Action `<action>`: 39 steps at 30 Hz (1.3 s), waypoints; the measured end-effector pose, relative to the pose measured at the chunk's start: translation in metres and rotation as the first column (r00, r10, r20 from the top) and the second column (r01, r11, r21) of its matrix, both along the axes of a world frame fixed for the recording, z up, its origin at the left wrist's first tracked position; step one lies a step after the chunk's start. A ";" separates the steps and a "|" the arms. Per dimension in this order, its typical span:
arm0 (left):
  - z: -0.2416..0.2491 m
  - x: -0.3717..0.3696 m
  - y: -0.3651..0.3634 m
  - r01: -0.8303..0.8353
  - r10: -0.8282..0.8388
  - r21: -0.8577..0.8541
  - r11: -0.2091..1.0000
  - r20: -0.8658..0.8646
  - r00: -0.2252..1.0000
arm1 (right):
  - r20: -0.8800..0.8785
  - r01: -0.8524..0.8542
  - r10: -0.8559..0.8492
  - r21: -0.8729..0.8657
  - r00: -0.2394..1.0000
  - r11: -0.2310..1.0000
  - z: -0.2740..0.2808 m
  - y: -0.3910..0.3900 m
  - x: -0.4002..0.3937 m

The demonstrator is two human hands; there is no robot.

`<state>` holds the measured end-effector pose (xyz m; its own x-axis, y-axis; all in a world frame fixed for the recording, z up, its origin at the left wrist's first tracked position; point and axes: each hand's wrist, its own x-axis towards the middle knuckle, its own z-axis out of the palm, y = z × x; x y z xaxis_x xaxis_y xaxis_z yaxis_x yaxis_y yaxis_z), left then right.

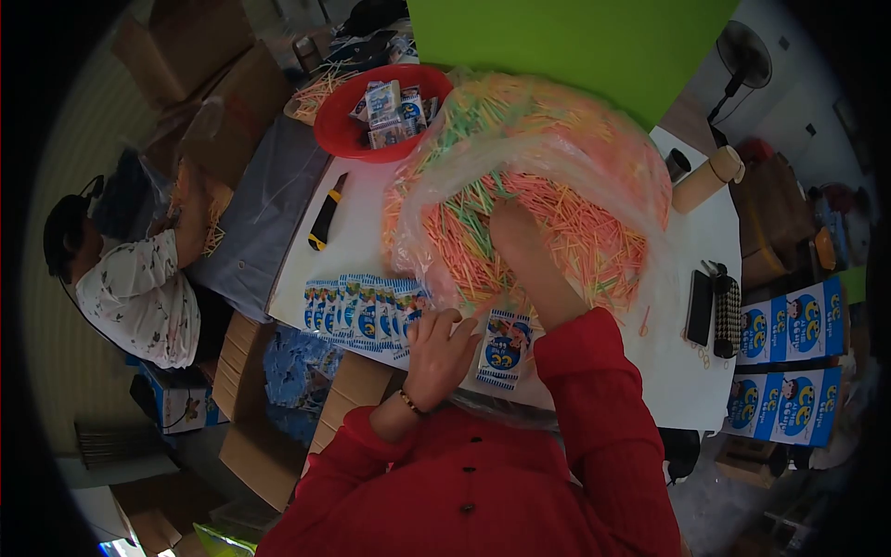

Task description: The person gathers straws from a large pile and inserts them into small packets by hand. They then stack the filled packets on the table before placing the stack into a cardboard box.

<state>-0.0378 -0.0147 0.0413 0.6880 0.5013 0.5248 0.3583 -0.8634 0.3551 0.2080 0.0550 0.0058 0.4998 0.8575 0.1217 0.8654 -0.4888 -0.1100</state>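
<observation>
My right hand [514, 227] reaches into a large clear plastic bag [418, 209] of thin pink, green and yellow sticks [585, 223]; its fingers are hidden among the sticks. My left hand [440, 348] lies near the table's front edge with its fingers apart, touching the right end of a row of blue and white packets [353, 311]. I cannot see anything held in it. Just to the right of that hand, a single blue and white packet [503, 351] lies flat.
On the table [357, 218] are a yellow and black cutter [327, 215], a red basin [334, 121] of packets, a phone [699, 308] and a checkered case [727, 316]. An open carton [246, 418] stands below left. Another person [144, 288] works at the left.
</observation>
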 end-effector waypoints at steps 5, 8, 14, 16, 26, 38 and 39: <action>-0.001 0.014 0.001 0.106 -0.108 -0.105 0.989 -0.018 0.994 | -0.164 -0.148 0.166 0.115 0.972 0.982 0.011 -0.031 0.033; -0.007 0.015 0.002 0.105 -0.122 -0.224 0.969 -0.065 0.990 | -0.475 -0.029 0.257 0.434 0.842 0.900 0.011 -0.067 0.044; -0.020 0.024 0.002 0.096 -0.129 -0.237 0.967 -0.127 0.983 | -0.833 0.393 0.378 0.531 0.404 0.751 0.004 -0.151 0.024; -0.024 0.028 0.001 0.102 -0.131 -0.248 0.963 -0.101 0.986 | -0.907 0.471 0.287 0.407 0.307 0.783 0.001 -0.163 0.020; -0.046 0.032 -0.006 0.136 -0.109 -0.240 0.961 0.122 0.986 | -0.878 0.544 0.258 0.457 0.404 0.704 -0.003 -0.172 0.016; -0.019 0.033 0.004 0.136 -0.131 -0.012 0.991 0.205 0.970 | -0.822 0.554 0.308 0.556 0.480 0.620 0.005 -0.171 0.034; -0.020 0.032 0.005 0.135 -0.129 -0.015 0.991 0.202 0.971 | -0.789 0.549 0.375 0.611 0.488 0.570 0.008 -0.172 0.034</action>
<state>-0.0057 -0.0099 0.0214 0.6314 0.4296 0.6456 0.1607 -0.8869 0.4330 0.2418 -0.1173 0.0135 0.7974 0.5874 0.1383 0.0788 0.1258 -0.9889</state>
